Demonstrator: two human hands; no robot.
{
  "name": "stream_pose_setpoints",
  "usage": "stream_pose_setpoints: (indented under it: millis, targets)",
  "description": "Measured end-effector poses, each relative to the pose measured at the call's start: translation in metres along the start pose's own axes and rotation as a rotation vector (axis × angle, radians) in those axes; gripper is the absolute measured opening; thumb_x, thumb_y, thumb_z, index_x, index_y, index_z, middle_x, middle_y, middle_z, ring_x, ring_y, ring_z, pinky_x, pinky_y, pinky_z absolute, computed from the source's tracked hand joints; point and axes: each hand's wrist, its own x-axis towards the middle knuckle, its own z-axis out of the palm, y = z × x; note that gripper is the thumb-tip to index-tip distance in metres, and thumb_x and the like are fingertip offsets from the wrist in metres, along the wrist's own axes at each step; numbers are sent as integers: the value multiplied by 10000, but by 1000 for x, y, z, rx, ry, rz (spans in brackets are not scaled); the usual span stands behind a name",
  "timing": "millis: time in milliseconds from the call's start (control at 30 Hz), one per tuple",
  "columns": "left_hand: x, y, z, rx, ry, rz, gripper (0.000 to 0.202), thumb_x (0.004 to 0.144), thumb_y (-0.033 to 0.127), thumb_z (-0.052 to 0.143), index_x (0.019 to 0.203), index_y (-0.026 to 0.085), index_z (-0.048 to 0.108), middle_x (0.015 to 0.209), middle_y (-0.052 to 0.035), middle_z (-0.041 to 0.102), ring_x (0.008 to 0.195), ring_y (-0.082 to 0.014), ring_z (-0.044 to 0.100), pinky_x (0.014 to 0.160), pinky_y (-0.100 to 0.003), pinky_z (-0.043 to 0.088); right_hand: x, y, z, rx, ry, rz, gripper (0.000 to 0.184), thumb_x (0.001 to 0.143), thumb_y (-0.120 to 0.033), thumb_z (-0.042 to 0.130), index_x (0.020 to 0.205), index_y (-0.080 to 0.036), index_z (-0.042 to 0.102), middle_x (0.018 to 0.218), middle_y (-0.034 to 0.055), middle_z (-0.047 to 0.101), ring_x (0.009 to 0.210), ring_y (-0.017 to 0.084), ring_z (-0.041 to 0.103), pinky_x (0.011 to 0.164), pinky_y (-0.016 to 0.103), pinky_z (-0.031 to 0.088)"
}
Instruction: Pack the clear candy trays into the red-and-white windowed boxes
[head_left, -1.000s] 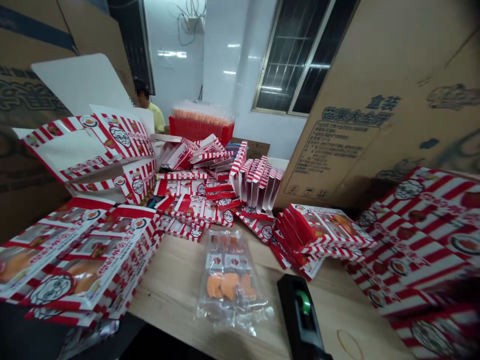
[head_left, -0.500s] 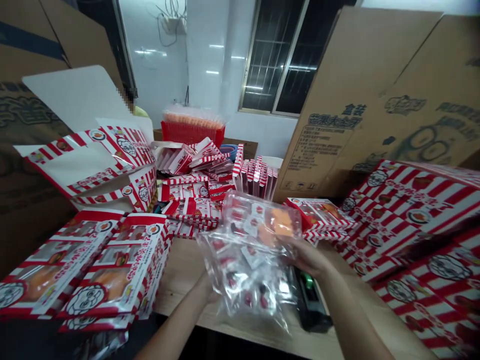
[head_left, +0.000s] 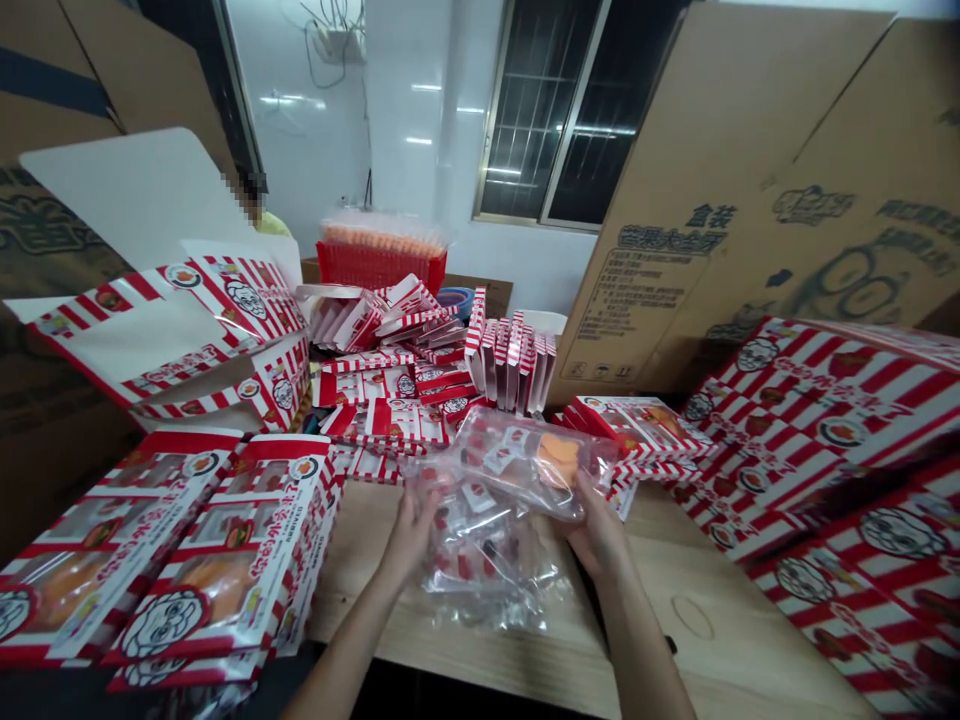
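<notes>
My right hand (head_left: 600,525) grips the right end of a clear plastic pack (head_left: 517,455) containing an orange piece and small printed items. Fingers of my left hand (head_left: 414,525) are closed on the left edge of a second clear plastic bag (head_left: 469,545) with small red and dark pieces inside. The first pack overlaps the top of this bag. Both are above the wooden tabletop (head_left: 360,590), between my hands. A black object is mostly hidden behind my right forearm.
Red-and-white striped window boxes (head_left: 199,560) are stacked at the left, under an open striped carton (head_left: 225,340). More flat boxes (head_left: 390,420) pile up behind the bags. Large striped boxes (head_left: 832,430) and a tall cardboard box (head_left: 675,200) stand at the right. A person (head_left: 274,222) is partly visible at the back left.
The two packs have spread apart and tilted flatter and lower. My left hand has come up from behind the bag to its left edge. My right forearm now covers most of the black object.
</notes>
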Motion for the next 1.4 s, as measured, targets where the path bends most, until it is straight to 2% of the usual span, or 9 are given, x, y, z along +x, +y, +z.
stream_pose_setpoints:
  millis: [100,233,367,467,600,800,1100,1233,1400]
  targets:
    - [-16,8,9,220,19,256,721,729,277,697,1356,212,348,1524,-110,207,1425,-247,87,1158,-385,125,-18,-3,0,64,-24,-8,360,598,-279,798,933,-209,684,876,-10,742,835,167,690,726,246,557]
    - [-35,20,19,747,-99,847,845,813,248,617,1461,269,75,1548,-135,97,1416,-300,115,1119,-531,196,-52,1,3,75,-66,44,492,574,-210,804,1039,-263,656,923,-19,736,821,174,689,729,279,557]
    - [-41,41,25,1023,-220,1267,632,809,87,562,1369,319,383,1478,-72,350,1387,-305,232,1111,-601,110,-80,4,10,-8,-195,95,538,625,-330,777,1136,-285,617,1081,37,698,966,246,657,834,382,526]
    - [-49,67,28,841,-427,1081,390,821,137,564,1183,279,600,1217,-48,637,1182,-252,542,1086,-494,307,-85,-1,9,-79,-213,-23,567,632,-540,722,1128,-284,627,1183,73,645,1118,284,574,932,430,465]
    - [-70,96,32,373,-322,432,185,767,247,662,945,214,699,984,-50,731,916,-227,680,835,-338,540,-80,-8,5,-219,-163,-309,629,620,-494,759,1192,-302,584,1342,55,525,1231,256,478,1034,402,367]
    - [-79,101,35,-48,-474,-51,461,743,394,691,1144,176,625,978,-83,722,844,-235,694,766,-341,553,-101,-3,16,-409,-384,-78,488,703,-432,715,1142,-237,626,1186,89,643,1105,281,580,946,401,448]
    - [-67,90,35,16,-478,-147,420,733,473,680,1005,153,674,914,-92,729,817,-226,690,736,-323,544,-111,-1,10,-339,-453,69,424,651,-443,754,1021,-244,698,1040,85,706,987,275,641,876,391,494]
    - [-8,84,62,292,-284,151,294,825,369,597,1026,159,641,1084,-110,673,969,-216,642,842,-332,509,-117,5,3,-306,-148,72,348,623,-441,771,908,-246,735,1007,80,718,975,260,644,855,355,506]
    - [91,94,117,428,-81,296,385,847,224,594,1216,159,505,1313,-123,495,1172,-244,500,977,-437,415,-123,9,-22,-225,35,151,387,572,-449,798,903,-256,741,1010,70,718,961,284,651,743,350,554]
